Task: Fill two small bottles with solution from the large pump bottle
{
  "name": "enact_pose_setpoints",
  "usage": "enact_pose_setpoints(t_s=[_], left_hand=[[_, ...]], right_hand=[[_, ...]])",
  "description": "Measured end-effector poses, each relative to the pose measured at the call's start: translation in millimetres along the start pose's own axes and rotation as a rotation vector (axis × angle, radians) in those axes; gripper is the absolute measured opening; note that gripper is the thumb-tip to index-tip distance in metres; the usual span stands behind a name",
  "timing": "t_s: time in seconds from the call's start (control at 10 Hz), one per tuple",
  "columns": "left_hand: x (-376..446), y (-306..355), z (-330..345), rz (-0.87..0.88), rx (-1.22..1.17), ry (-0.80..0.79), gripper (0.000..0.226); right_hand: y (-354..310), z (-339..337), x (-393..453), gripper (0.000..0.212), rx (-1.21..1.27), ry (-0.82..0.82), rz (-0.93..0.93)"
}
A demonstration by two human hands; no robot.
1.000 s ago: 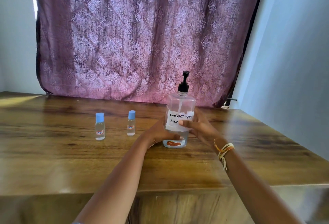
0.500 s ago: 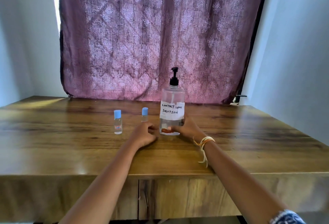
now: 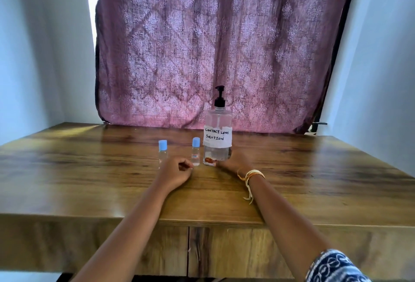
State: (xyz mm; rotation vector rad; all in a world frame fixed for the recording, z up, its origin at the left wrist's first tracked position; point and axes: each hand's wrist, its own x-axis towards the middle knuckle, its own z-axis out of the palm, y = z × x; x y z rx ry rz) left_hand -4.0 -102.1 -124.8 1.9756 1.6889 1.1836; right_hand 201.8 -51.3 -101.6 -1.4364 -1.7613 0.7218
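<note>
Three containers: one large pump bottle and two small capped bottles, all upright on the wide brown wooden bench [image 3: 314, 180], in front of a mauve patterned curtain [image 3: 213, 41].
Pump bottle: the tall clear plastic pump bottle [image 3: 217, 136] with a black pump head and a handwritten white label reading "CONTACT LENS SOLUTION" stands at the centre, long axis vertical.
Right hand: the right hand [image 3: 233, 164], with a yellow thread band on its wrist, rests low on the bench; its fingers [image 3: 218, 164] reach to the foot of the pump bottle, but whether they press it or only lie alongside cannot be told.
Left hand: the left hand [image 3: 174, 173] lies on the bench, fingers loosely curled and holding nothing.
Nearer small bottle: a clear small bottle with a light blue cap [image 3: 195, 151] stands just left of the pump bottle, just beyond the left hand's knuckles.
Farther small bottle: a second clear blue-capped small bottle [image 3: 162, 152] stands further left, partly behind the left hand.
Key relation: both small bottles sit ahead of the left hand, so that hand is the nearer one to lift and uncap them.
Progress: caps on, filling apparently not begun.
</note>
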Motion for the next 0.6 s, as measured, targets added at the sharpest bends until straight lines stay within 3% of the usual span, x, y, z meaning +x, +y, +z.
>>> enact_pose_setpoints(t_s=[0.2,0.4,0.6], left_hand=[[-3,-3,7,0.128,0.166,-0.075,0.015],[-18,5,14,0.104,0.414,-0.147,0.034],[-36,18,12,0.082,0.489,-0.151,0.041]], right_hand=[[-7,5,-8,0.058,-0.071,0.001,0.023],[-1,17,-24,0.043,-0.259,0.030,-0.007],[-7,22,-56,0.053,-0.388,0.120,0.026]])
